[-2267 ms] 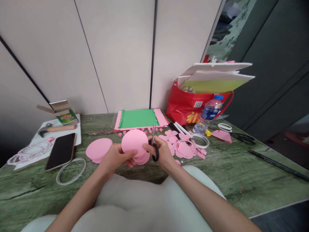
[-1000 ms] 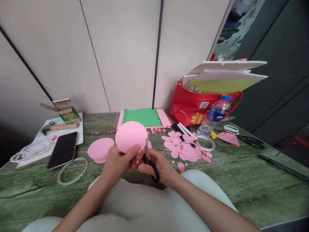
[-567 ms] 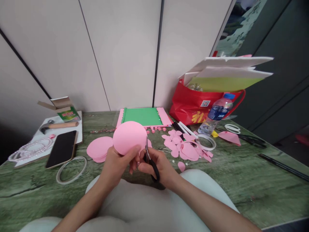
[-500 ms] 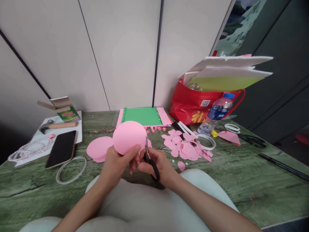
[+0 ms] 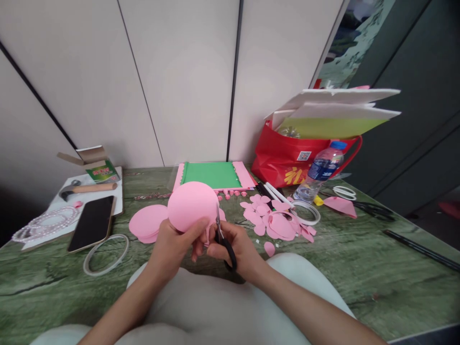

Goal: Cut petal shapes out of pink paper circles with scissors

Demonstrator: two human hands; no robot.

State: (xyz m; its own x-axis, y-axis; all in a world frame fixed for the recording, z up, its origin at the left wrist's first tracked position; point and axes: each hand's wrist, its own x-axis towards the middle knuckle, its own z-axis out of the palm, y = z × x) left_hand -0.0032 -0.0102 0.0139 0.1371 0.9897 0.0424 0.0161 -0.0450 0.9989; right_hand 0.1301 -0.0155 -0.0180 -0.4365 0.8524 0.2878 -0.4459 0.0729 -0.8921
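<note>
A round piece of pink paper (image 5: pixel 192 203) is pinched in my left hand (image 5: pixel 176 247), thumb on its face, and held above the table's front edge. My right hand (image 5: pixel 239 249) grips black-handled scissors (image 5: pixel 227 249), whose blades point up along the right edge of the paper circle. Whether the blades are parted is hard to make out. To the left of the held circle lie more pink paper circles (image 5: pixel 148 221), stacked on the table. On the right is a loose pile of pink paper petals and scraps (image 5: pixel 280 223), with a single petal (image 5: pixel 269 248) closer to me.
A green and pink paper sheet (image 5: pixel 212 175) lies at the back, near a red bag (image 5: pixel 273 158) and a water bottle (image 5: pixel 321 170). At left are a phone (image 5: pixel 92 223), a hammer (image 5: pixel 89 189), beads (image 5: pixel 46 223) and a tape roll (image 5: pixel 107 255). Another tape roll (image 5: pixel 305 212) lies right.
Both hands, the circle and the scissors hold almost the same position. The view has shifted very slightly.
</note>
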